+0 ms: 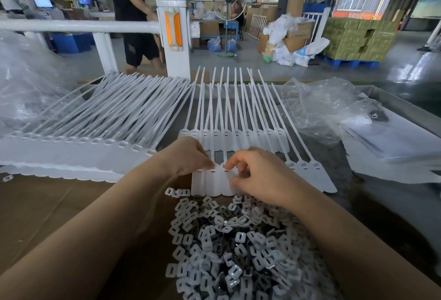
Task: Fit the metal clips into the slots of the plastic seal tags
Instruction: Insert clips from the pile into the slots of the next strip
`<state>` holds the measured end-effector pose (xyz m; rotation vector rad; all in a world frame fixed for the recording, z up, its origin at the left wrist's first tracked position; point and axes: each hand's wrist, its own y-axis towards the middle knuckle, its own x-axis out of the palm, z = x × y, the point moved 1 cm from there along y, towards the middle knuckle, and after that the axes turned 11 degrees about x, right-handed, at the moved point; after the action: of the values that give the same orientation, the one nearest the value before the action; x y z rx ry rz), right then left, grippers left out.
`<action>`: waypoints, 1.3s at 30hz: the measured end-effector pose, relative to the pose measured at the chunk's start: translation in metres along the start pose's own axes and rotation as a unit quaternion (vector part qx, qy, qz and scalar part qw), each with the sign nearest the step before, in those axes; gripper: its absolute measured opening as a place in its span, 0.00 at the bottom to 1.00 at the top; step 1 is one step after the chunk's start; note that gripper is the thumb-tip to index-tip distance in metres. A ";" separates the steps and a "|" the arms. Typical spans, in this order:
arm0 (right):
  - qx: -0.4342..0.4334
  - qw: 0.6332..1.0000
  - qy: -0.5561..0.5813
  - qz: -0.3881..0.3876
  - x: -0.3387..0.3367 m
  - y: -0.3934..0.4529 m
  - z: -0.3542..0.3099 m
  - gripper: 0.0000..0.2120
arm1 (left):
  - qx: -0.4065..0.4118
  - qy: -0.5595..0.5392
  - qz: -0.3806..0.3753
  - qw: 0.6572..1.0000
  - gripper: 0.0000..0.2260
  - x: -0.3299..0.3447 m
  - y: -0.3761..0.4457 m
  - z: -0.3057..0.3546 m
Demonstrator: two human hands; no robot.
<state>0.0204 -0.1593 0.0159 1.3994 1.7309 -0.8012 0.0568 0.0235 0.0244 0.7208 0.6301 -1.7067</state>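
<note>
White plastic seal tags (216, 181) lie in a short row at the centre of the frame, flat ends toward the camera and thin tails running up toward the top. The left hand (188, 156) comes in from the lower left, its fingers (210, 162) curled and pinched down on the head of one tag in this row, right at its slot. The right hand (260, 175) comes in from the lower right and rests on the same row just beside the left; its fingers (232, 161) are bent narrowly, tips touching the tag heads, and whether they pinch a clip cannot be told.

A heap of metal clips (236, 247) fills the lower centre, touching the near edge of the tags under the hands and lying on brown cardboard (47, 209) that covers the surface. A second row of tags (236, 137) sits above the hands, and a long overlapping band of tags (78, 154) stretches across the left of the frame. Crumpled clear plastic bags (319, 108) lie at the right. At upper centre stands a white post (173, 25) with an orange reflector, a person in black walking past it.
</note>
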 end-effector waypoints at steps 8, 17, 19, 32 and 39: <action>-0.010 1.000 0.010 -0.001 -0.002 0.000 -0.001 0.12 | -0.030 -0.069 0.009 0.997 0.04 0.003 0.000 0.002; -0.094 0.987 0.006 -0.131 -0.008 -0.007 -0.015 0.05 | -0.019 -0.103 0.008 0.994 0.05 -0.002 -0.003 -0.003; -0.091 0.984 0.003 -0.154 -0.009 -0.009 -0.015 0.04 | -0.020 -0.103 0.003 0.994 0.05 -0.004 -0.004 -0.003; -0.110 0.973 -0.020 -0.202 -0.010 -0.013 -0.020 0.04 | -0.006 -0.078 -0.031 0.996 0.05 -0.011 -0.009 -0.003; -0.085 0.973 0.027 -0.211 -0.013 -0.011 -0.020 0.02 | 0.033 -0.034 0.008 0.999 0.02 -0.011 -0.009 -0.003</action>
<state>0.0077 -0.1507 0.0374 0.9586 2.1235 -0.8173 0.0509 0.0348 0.0306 0.7095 0.5208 -1.7374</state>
